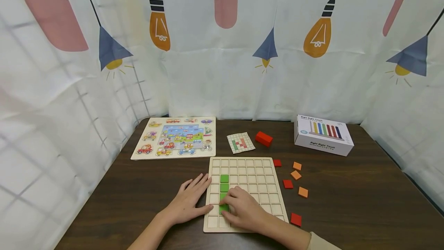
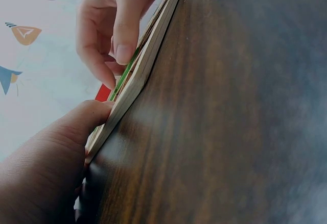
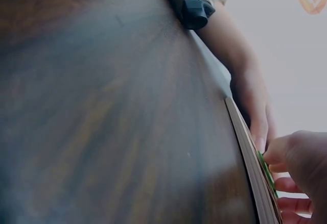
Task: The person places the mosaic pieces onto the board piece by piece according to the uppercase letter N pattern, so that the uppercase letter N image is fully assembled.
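A wooden grid board (image 1: 255, 196) lies flat, with a column of green square tiles (image 1: 224, 187) in its second column of cells. My right hand (image 1: 244, 209) is over the board's lower part, thumb and index finger pinching the lowest green tile (image 1: 224, 208) at its edges. The left wrist view shows that thumb and finger close against the green edge (image 2: 121, 81). My left hand (image 1: 189, 200) rests along the board's left side, fingers extended, with its thumb (image 2: 92, 114) on the rim.
Right of the board lie loose red tiles (image 1: 288, 184) and orange tiles (image 1: 303, 192). Behind it are a pattern card (image 1: 241, 142), a red block-like stack (image 1: 264, 139), and a white box (image 1: 322, 135). A picture puzzle (image 1: 180, 137) lies at the back left.
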Demonstrator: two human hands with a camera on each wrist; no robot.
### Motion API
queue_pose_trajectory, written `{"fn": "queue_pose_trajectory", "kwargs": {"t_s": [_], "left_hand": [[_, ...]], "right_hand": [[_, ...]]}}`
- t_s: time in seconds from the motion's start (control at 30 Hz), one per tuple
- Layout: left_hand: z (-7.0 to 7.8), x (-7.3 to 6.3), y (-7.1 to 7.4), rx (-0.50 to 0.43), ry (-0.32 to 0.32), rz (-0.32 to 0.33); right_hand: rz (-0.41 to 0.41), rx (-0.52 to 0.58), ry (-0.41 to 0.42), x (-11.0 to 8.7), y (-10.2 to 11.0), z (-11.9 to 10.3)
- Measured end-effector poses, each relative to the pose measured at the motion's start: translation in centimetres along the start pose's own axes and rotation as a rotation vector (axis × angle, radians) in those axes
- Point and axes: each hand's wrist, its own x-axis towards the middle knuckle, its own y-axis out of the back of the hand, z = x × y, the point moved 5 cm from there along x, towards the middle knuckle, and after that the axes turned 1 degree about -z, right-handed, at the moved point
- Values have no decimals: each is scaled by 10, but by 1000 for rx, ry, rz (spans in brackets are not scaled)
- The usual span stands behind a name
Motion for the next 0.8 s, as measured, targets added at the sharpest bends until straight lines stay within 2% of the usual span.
{"fn": "queue_pose_trajectory", "kwargs": {"t_s": [0.27,0.47,0.63,0.8], "left_hand": [[0,0,0,-2,2,0],[0,0,1,5,1,2],[1,0,1,11,1,3],[1,0,1,8,1,-6]], "right_hand": [[-5,8,-16,-3,8,1],[21,13,-10,-5,18,4],[49,-4,-47,-9,27,13],[47,-8,-125,-16,37,26]]}}
